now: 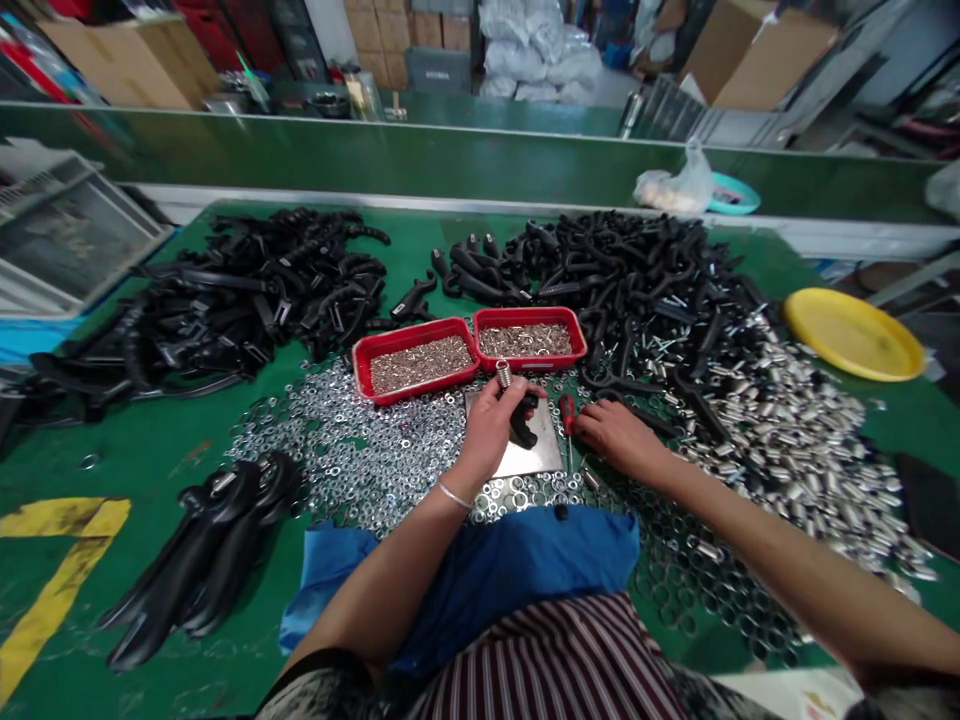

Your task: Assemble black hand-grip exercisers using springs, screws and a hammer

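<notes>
- Black, curved part (523, 430), held in my left grip (491, 425) above a shiny metal plate (544, 458).
- Silvery, ribbed cylinder (503, 374), upright, pinched by the same fingers.
- My right grip (616, 435), beside a red-handled screwdriver (567, 412); I cannot tell whether it pinches anything.

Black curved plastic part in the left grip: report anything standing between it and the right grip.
A red-handled, metal-shafted screwdriver lies between the black curved plastic part and the right grip, close beside the latter.
</notes>
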Motion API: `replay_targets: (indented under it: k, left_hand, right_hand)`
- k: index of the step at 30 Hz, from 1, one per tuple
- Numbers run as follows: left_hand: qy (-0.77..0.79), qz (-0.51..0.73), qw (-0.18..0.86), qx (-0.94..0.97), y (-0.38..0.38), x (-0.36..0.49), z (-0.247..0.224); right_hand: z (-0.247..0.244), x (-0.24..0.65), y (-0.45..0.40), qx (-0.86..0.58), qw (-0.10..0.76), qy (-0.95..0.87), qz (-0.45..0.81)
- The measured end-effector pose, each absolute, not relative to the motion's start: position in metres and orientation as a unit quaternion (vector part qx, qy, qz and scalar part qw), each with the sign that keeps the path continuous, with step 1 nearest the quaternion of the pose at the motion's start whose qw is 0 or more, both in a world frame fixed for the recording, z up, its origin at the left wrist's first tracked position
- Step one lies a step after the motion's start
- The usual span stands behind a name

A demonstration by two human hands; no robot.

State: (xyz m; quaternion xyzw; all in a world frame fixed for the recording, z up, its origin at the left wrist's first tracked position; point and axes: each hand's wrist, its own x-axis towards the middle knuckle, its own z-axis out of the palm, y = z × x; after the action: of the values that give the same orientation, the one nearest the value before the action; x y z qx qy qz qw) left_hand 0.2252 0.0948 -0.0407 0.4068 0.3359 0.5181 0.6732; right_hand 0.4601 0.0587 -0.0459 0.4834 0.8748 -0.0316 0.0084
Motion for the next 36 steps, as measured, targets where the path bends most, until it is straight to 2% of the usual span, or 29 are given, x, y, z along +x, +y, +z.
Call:
replay_targets:
  k: [7,10,12,15,18,21,24,32,36]
  left_hand:
    - [0.352,0.508,0.641,0.455,0.099,0.221,-0.042]
    - [0.371,0.499,0.585,0.520,0.098,0.217,-0.037]
    - [0.383,0.492,0.532,0.573,0.095,0.215,-0.032]
    - [0.391,0.487,0.478,0.617,0.090,0.215,-0.027]
    - [0.404,0.487,0.452,0.628,0.086,0.218,-0.027]
    - [0.420,0.478,0.428,0.642,0.086,0.218,-0.028]
    - [0.423,0.460,0.417,0.660,0.088,0.218,-0.029]
    - [0.435,0.441,0.398,0.677,0.086,0.219,-0.028]
    - [0.334,0.445,0.365,0.747,0.087,0.217,-0.029]
  right_hand:
    - [-0.045,0.465,0.064,0.434,-0.025,0.897,-0.076]
    - [-0.038,0.465,0.061,0.451,-0.067,0.882,-0.121]
    - [-0.030,0.460,0.055,0.492,-0.158,0.835,-0.189]
    - [-0.017,0.438,0.047,0.562,-0.352,0.659,-0.355]
    - [-0.013,0.404,0.046,0.521,-0.466,0.474,-0.536]
    - [-0.016,0.381,0.053,0.458,-0.477,0.382,-0.646]
    - [-0.018,0.377,0.059,0.445,-0.457,0.339,-0.691]
    - [-0.016,0.382,0.048,0.486,-0.462,0.499,-0.549]
    - [-0.019,0.381,0.043,0.434,-0.416,0.450,-0.661]
